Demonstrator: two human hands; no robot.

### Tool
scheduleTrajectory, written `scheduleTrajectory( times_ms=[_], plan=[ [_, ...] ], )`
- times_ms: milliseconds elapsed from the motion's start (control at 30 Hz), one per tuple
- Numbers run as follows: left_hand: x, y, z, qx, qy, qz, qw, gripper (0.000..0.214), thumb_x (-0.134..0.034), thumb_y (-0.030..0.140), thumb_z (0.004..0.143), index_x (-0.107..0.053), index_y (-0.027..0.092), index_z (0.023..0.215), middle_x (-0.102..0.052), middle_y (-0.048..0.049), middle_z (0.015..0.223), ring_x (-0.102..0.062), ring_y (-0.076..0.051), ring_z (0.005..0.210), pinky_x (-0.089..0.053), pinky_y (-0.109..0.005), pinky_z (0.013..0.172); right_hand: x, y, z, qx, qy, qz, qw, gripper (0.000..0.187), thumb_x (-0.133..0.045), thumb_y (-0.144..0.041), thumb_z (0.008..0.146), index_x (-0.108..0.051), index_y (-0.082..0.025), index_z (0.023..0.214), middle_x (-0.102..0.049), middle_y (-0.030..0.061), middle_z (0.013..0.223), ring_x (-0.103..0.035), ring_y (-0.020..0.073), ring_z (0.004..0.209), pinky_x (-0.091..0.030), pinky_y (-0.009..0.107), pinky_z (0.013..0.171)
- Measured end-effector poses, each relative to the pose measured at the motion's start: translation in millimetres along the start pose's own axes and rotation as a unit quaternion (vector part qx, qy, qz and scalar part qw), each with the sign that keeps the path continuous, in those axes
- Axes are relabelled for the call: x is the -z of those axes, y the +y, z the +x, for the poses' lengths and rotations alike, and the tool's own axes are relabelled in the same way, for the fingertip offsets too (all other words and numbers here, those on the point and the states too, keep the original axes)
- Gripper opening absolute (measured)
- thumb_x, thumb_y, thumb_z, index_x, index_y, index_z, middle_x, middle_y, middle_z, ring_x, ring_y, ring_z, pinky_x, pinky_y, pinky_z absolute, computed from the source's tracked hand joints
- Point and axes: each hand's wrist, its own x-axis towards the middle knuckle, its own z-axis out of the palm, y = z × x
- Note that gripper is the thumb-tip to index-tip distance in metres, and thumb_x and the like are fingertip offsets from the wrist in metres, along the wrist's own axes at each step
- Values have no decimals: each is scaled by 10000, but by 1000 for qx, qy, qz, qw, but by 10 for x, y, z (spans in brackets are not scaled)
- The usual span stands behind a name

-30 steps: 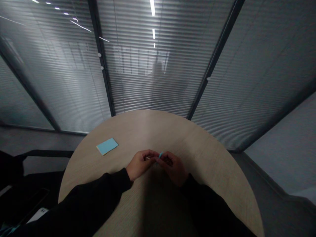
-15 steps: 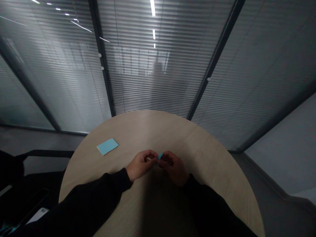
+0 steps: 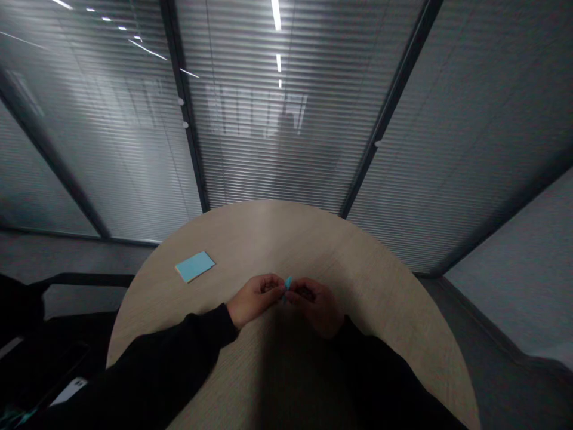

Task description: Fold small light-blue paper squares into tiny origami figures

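Our fingers [image 3: 271,286] are curled and closed together, those of both hands meeting at one small turquoise sliver [image 3: 287,289], pinched between the two sets of fingertips and standing slightly tilted.

We face a wall of frosted glass panels with horizontal blinds [image 3: 277,149], divided by dark metal frames, and a dim, blurred shape shows behind the glass straight ahead. In front of it spreads a rounded, pale wood-grain counter [image 3: 286,236], its curved far edge close to the glass. Our arms reach over the near part of this counter in black long sleeves, the left sleeve [image 3: 147,370] coming in from the lower left and the right sleeve [image 3: 385,382] from the lower right.

At the ends of those sleeves, our left hand [image 3: 254,300] and our right hand [image 3: 314,307] are held close together near the middle of the counter, turned in toward each other. Well to the left of them, a flat rectangular pale blue paper pad [image 3: 195,266] lies on the counter, a paler edge showing along its lower side. Beyond the counter at the lower left sits a dark chair [image 3: 80,279], and a small white object [image 3: 69,391] shows in the shadow below it, too dark to identify. The sliver is too small to tell its material.
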Motion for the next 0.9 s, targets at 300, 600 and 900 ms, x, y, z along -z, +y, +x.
scheduleTrajectory(
  times_ms=[300, 600, 900],
  plan=[
    [8, -4, -4, 7, -3, -16, 1000, 409, -693, 510, 785, -637, 121, 900, -614, -17, 737, -503, -113, 634, -351, -247, 610, 13, -11, -2, -18, -4, 31, 999, 255, -727, -413, 749, -666, -180, 835, -677, 13, 738, -617, 147, 664, -473, 259, 626],
    [18, 1, 1, -11, -24, -62, 998, 386, -717, 470, 785, -633, 122, 929, -621, -24, 776, -525, -114, 678, -373, -252, 658, -1, -37, -20, 11, 28, -15, 999, 251, -719, -423, 760, -643, -189, 808, -651, 5, 715, -600, 148, 639, -468, 258, 594],
    [-3, -26, 6, 3, -5, -44, 999, 382, -730, 454, 757, -616, 123, 912, -627, -32, 776, -522, -113, 650, -360, -248, 621, 33, -26, 1, 133, 55, -91, 985, 320, -696, -337, 816, -566, -222, 1085, -656, 56, 1014, -654, 150, 737, -545, 282, 655]
  ],
)
